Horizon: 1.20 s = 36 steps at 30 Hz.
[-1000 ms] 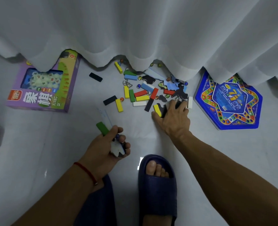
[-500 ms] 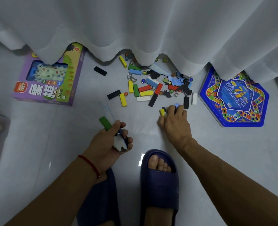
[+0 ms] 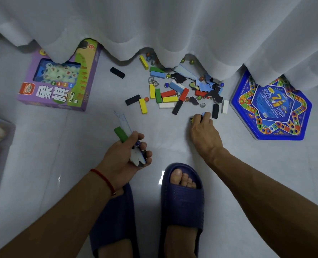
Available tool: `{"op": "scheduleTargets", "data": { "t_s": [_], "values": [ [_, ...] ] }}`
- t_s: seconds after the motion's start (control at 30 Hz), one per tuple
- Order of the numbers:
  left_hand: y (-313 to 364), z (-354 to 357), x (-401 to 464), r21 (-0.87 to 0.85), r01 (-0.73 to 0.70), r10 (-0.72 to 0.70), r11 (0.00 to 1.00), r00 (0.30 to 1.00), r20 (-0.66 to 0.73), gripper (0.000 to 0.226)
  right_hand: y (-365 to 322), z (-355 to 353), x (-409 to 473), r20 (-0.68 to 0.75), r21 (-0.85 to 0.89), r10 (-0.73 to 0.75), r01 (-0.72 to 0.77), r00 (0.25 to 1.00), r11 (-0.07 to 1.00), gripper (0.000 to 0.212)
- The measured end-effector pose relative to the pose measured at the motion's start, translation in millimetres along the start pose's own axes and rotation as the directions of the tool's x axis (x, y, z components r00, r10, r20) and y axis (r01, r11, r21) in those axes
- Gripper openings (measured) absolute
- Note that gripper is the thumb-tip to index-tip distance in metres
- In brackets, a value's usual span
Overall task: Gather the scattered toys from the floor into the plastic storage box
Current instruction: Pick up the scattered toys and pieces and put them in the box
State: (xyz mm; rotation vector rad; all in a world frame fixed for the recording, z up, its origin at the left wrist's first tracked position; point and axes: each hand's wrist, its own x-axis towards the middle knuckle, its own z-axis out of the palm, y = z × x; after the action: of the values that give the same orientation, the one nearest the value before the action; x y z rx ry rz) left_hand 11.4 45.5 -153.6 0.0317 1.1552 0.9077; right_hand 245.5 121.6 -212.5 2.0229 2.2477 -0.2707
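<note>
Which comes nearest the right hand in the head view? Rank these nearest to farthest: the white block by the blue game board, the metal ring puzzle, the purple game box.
From the right hand:
1. White block, just beyond the fingers, beside the blue game board.
2. Metal ring puzzle, farther left, among the scattered blocks.
3. Purple game box, far left, partly under the curtain.

white curtain (image 3: 173,25), blue slippers (image 3: 182,198), grey floor (image 3: 61,146)
</note>
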Motion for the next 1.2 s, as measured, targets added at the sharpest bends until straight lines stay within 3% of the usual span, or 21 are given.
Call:
{"op": "scheduleTargets", "data": {
  "t_s": [0.27, 0.33, 0.37, 0.43, 0.5, 0.53, 0.57, 0.63, 0.73, 0.77, 0.83, 0.9, 1.0, 1.07, 1.13, 1.2],
  "values": [
    [-1.2, 0.3, -0.8, -0.003, 0.011, -0.011, 1.000, 1.000, 0.000, 0.025, 3.1, -10.6, 4.5, -0.008, 0.049, 0.040, -0.040, 0.999, 0.998, 0.040],
    [0.4, 2.0, -2.7, -0.004, 0.011, -0.011, 1.000, 1.000, -0.002, 0.026, 7.0, -20.5, -1.4, -0.007, 0.220, 0.136, -0.131, 0.991, 0.967, 0.035],
    [1.7, 3.6, -4.2, -0.005, 0.010, -0.010, 1.000, 1.000, 0.002, 0.025, 8.7, -27.1, -4.7, 0.024, 0.388, 0.226, -0.217, 0.974, 0.896, 0.031],
    [6.5, 7.2, -9.2, -0.004, 0.002, -0.002, 1.000, 1.000, 0.016, 0.024, 6.0, -45.7, -15.2, 0.171, 0.740, 0.337, -0.347, 0.926, 0.577, 0.025],
    [14.6, 11.9, -20.2, 0.003, -0.018, 0.017, 1.000, 0.999, 0.036, 0.023, -3.9, -69.2, -27.0, 0.395, 0.902, 0.271, -0.427, 0.878, 0.070, 0.023],
    [20.7, 14.0, -27.4, 0.013, -0.041, 0.040, 0.999, 0.998, 0.048, 0.022, -10.6, -81.2, -30.7, 0.486, 0.871, 0.163, -0.459, 0.859, -0.174, 0.026],
    [28.2, 15.4, -36.2, 0.034, -0.071, 0.069, 0.997, 0.996, 0.053, 0.022, -18.0, -92.1, -33.1, 0.537, 0.801, 0.053, -0.489, 0.842, -0.345, 0.029],
    [46.5, 16.2, -58.5, 0.072, -0.144, 0.143, 0.987, 0.989, 0.027, 0.022, -38.1, -110.6, -34.5, 0.568, 0.679, -0.151, -0.564, 0.809, -0.471, 0.033],
    [80.4, 5.1, -95.9, 0.002, -0.289, 0.288, 0.957, 0.954, -0.089, 0.018, -94.1, -139.5, -29.7, 0.585, 0.596, -0.372, -0.693, 0.721, -0.406, 0.041],
    [93.1, -2.3, -108.6, -0.046, -0.345, 0.334, 0.937, 0.929, -0.159, 0.016, -119.5, -149.9, -27.7, 0.582, 0.624, -0.422, -0.714, 0.695, -0.317, 0.044],
    [119.0, -19.9, -134.4, -0.183, -0.445, 0.382, 0.876, 0.874, -0.300, 0.015, -171.5, -167.1, -22.2, 0.547, 0.706, -0.527, -0.697, 0.651, -0.128, 0.025],
    [143.4, -40.1, -159.2, -0.294, -0.513, 0.389, 0.806, 0.834, -0.391, 0.017, -228.9, -186.4, -21.8, 0.472, 0.772, -0.644, -0.635, 0.602, -0.028, 0.023],
    [171.5, -74.5, -197.0, -0.359, -0.628, 0.426, 0.690, 0.754, -0.500, 0.018, -318.1, -216.9, -29.0, 0.327, 0.838, -0.766, -0.545, 0.554, -0.037, 0.022],
    [187.9, -99.1, -219.1, -0.382, -0.731, 0.443, 0.566, 0.660, -0.607, 0.021, -375.8, -226.4, -32.4, 0.262, 0.881, -0.816, -0.473, 0.516, -0.015, 0.020],
    [198.5, -122.6, -229.8, -0.357, -0.815, 0.423, 0.457, 0.552, -0.719, 0.018, -423.2, -228.4, -38.8, 0.317, 0.831, -0.841, -0.556, 0.438, 0.023, 0.008],
    [199.4, -143.2, -227.3, -0.313, -0.847, 0.424, 0.429, 0.495, -0.759, 0.019, -449.3, -229.2, -44.7, 0.422, 0.682, -0.834, -0.731, 0.355, 0.034, 0.026]
  ]
}}
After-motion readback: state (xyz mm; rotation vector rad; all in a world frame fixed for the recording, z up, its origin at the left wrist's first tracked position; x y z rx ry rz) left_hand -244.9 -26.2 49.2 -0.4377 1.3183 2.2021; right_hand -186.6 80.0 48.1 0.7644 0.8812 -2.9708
